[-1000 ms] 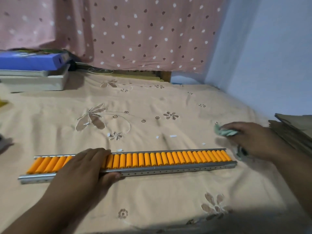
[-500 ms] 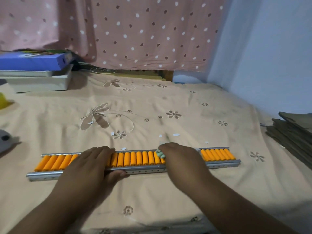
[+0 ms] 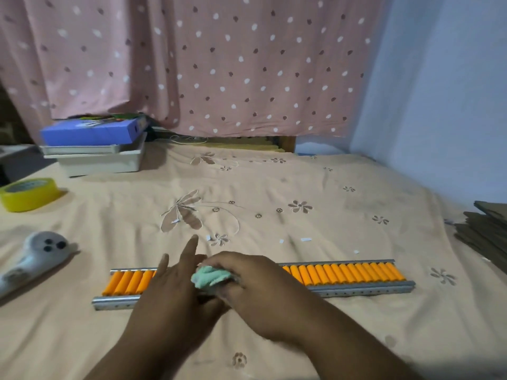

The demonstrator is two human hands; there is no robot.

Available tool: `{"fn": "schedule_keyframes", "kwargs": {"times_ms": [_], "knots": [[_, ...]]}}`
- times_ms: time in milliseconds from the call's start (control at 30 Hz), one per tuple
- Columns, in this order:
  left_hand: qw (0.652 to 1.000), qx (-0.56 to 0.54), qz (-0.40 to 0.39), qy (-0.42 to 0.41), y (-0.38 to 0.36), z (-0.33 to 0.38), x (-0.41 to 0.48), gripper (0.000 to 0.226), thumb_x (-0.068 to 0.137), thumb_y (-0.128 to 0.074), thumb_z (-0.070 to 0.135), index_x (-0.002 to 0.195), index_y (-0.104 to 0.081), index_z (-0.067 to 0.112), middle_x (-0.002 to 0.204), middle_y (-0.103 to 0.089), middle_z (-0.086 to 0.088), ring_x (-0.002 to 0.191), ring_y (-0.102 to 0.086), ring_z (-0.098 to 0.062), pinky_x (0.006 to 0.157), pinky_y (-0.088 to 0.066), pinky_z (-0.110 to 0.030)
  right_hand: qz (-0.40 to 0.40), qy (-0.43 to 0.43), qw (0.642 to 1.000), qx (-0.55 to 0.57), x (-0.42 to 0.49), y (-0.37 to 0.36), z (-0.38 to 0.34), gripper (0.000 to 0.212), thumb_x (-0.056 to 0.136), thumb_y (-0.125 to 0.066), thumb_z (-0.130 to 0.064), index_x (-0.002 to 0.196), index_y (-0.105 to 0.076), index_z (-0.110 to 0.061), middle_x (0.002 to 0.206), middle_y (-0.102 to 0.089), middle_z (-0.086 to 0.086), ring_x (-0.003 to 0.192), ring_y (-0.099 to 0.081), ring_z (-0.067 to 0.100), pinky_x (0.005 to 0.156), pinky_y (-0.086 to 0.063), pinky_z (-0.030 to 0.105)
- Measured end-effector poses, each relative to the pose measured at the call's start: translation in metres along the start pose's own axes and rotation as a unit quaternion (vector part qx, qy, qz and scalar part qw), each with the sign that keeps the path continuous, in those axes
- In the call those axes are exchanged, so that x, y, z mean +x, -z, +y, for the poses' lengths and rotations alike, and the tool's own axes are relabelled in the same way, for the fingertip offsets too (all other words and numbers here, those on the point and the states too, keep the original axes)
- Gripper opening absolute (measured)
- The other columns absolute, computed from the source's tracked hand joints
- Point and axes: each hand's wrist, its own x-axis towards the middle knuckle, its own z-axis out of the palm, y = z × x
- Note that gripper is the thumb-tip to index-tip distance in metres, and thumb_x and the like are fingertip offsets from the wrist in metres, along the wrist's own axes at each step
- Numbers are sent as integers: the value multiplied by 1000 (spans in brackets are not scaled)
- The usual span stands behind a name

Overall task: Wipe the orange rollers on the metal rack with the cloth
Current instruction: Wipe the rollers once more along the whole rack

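Right hand (image 3: 263,292) has slid leftward along the metal rack (image 3: 365,288) since half a second ago, from about mid-rack to just short of the left hand (image 3: 170,294); the two hands now touch or nearly touch over the rack's left-centre. Cloth (image 3: 210,278) (pale green, bunched) is clamped in the right hand's fingers, pressed down on the orange rollers (image 3: 345,274).

Left hand lies flat on the rack as a brace, palm down, not gripping anything; its fingers (image 3: 192,246) are spread, index lifted and pointing away from the person.

Judgement: mid-stroke, wiping right to left. Rollers right of the cloth are exposed and look passed over; the few rollers left of the left hand are not reached yet. The bracing hand itself blocks the stroke, so it needs to shift before the cloth can finish that end.

Around the rack, all on the bed sheet (image 3: 274,338):
- left of it: grey handheld device (image 3: 38,253)
- further left and behind: yellow tape roll (image 3: 28,193)
- behind, far left: stacked boxes (image 3: 96,145)
- far right: cardboard stack (image 3: 485,231)
- small white paper scraps (image 3: 306,239) just behind the rack

None touch the rack. Soft sheet under it, so it may skid if unbraced.
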Motion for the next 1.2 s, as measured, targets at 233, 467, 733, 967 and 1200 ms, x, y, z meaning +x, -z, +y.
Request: {"fn": "schedule_keyframes", "kwargs": {"times_ms": [233,467,733,967,1200], "knots": [[991,-118,-32,-58,11,4,-5,71,81,-43,79,144,-35,48,139,-52,29,138,-42,1,118,-29,-28,70,-108,991,42,-39,39,34,25,86,-65,-55,104,-52,-42,94,-65,-18,80,-59,-8,71,-46,15],[913,-392,-113,-26,12,51,-8,47,79,-70,49,125,-60,50,115,-71,12,100,-70,-11,87,-57,-36,-8,-98,985,143,-53,39,43,40,69,-88,-38,99,-61,-35,101,-69,-2,87,-67,2,86,-53,33],[941,-329,-60,46,28,41,-22,7,89,-69,29,94,-69,35,75,-71,8,65,-64,-6,64,-52,-27,-62,-119,982,135,-71,44,63,46,74,-81,-34,112,-57,-43,109,-69,-15,100,-68,4,93,-55,41],[981,-157,-67,95,16,36,-32,24,82,-64,50,98,-52,37,74,-68,9,66,-63,-6,57,-48,-25,66,-137,988,39,-63,18,82,23,83,-68,-49,96,-55,-35,82,-66,-6,63,-57,6,64,-48,32],[991,-87,-43,87,5,40,-37,24,84,-55,58,100,-43,44,79,-61,12,73,-58,-3,60,-43,-20,122,-137,982,-49,-68,-3,89,27,82,-56,-63,93,-53,-39,74,-61,-2,64,-58,11,62,-51,37]]}}
